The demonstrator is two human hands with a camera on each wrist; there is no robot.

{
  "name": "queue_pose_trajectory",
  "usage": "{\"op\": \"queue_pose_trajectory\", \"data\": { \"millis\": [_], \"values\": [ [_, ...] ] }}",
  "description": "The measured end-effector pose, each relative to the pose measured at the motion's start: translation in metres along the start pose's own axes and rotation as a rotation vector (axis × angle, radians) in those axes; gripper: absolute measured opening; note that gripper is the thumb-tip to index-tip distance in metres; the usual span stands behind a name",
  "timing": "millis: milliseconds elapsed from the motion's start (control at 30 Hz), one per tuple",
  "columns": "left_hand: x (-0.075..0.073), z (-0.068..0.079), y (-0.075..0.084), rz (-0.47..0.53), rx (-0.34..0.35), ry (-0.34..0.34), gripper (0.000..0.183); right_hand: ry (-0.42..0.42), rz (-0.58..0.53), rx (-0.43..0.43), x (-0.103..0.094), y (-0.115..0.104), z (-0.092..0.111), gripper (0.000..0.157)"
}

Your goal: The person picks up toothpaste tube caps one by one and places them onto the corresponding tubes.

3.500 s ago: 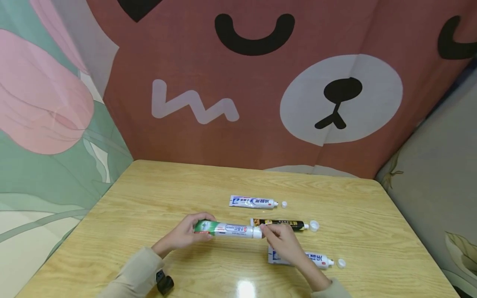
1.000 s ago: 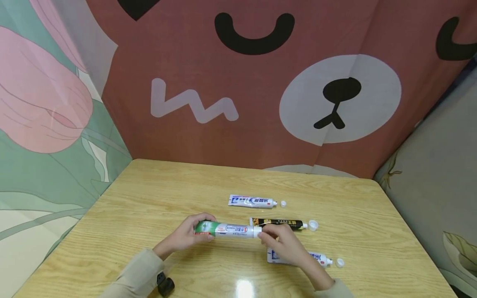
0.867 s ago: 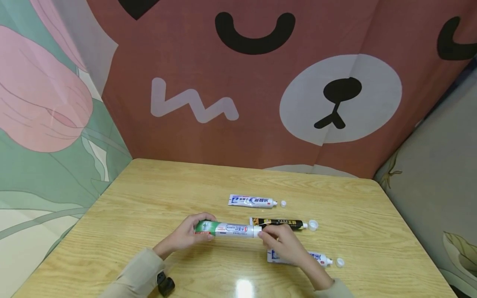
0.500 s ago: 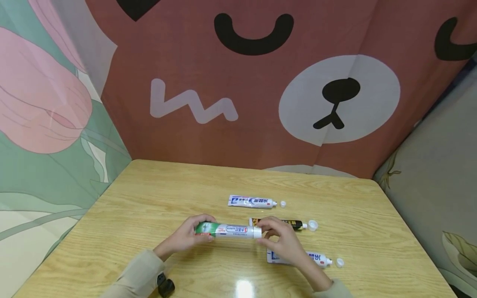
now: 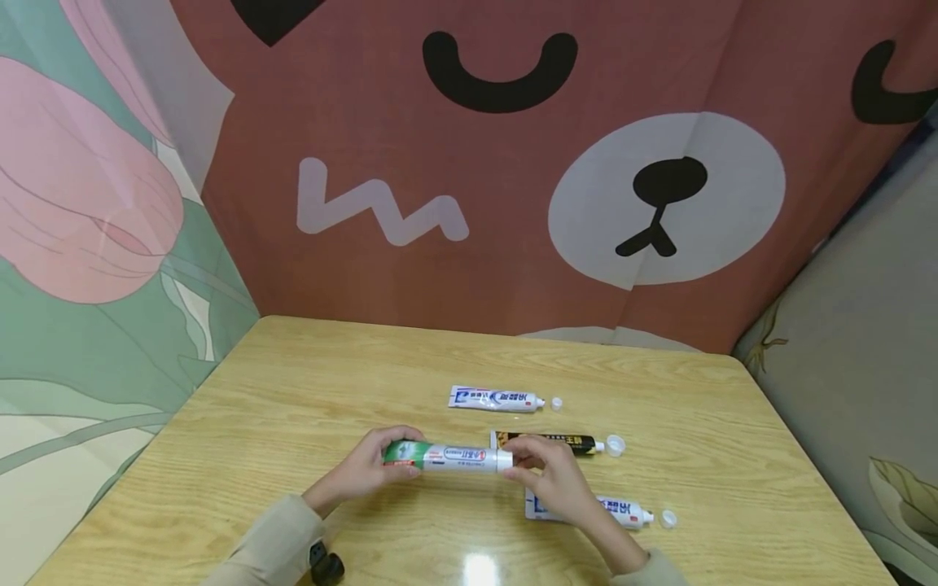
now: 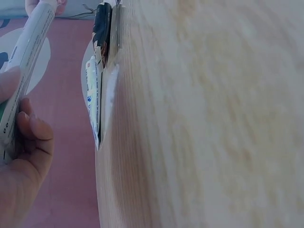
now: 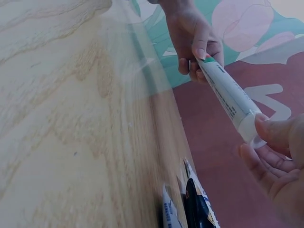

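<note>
My left hand grips the green end of a white and green toothpaste tube, held level above the table. At the tube's right end is a white cap, which my right hand pinches between thumb and fingertips. In the right wrist view the thumb lies on the cap with the other fingers curled under it. A black toothpaste tube lies behind the right hand and is partly hidden by it. Nearer to me, another white and blue toothpaste tube shows from under the right forearm.
Farther back on the wooden table lies a white and blue toothpaste tube, uncapped, with a small cap beside its nozzle. Loose caps also lie by the black tube, a clear-white cap, and by the near tube, a white cap.
The left hand keeps its hold on the tube. The right fingers have opened a little, shifted and closed again around the cap, which remains at the tube's end.
</note>
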State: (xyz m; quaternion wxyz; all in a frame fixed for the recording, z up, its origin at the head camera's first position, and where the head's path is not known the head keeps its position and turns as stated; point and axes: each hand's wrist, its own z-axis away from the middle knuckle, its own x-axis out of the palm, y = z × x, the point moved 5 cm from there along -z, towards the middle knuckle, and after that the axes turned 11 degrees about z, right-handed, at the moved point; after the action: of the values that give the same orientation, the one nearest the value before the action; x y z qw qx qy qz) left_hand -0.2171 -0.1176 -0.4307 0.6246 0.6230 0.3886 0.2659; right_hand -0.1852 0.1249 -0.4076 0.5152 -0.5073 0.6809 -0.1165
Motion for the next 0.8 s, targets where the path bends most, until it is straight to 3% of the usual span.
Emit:
{"op": "queue_pose_trajectory", "data": {
  "millis": [300,567,800],
  "values": [
    [-0.001,0.001,-0.002,-0.089,0.008,0.002,0.031,-0.097,-0.028,0.182,0.005,0.012,0.001,0.023],
    [-0.004,0.0,-0.004,-0.219,0.065,-0.023,0.031,-0.135,-0.012,0.192,0.009,0.019,0.002,0.022],
    [-0.006,-0.001,-0.011,-0.324,0.037,-0.04,0.034,-0.2,-0.013,0.216,0.018,0.022,0.003,0.025]
  ]
}}
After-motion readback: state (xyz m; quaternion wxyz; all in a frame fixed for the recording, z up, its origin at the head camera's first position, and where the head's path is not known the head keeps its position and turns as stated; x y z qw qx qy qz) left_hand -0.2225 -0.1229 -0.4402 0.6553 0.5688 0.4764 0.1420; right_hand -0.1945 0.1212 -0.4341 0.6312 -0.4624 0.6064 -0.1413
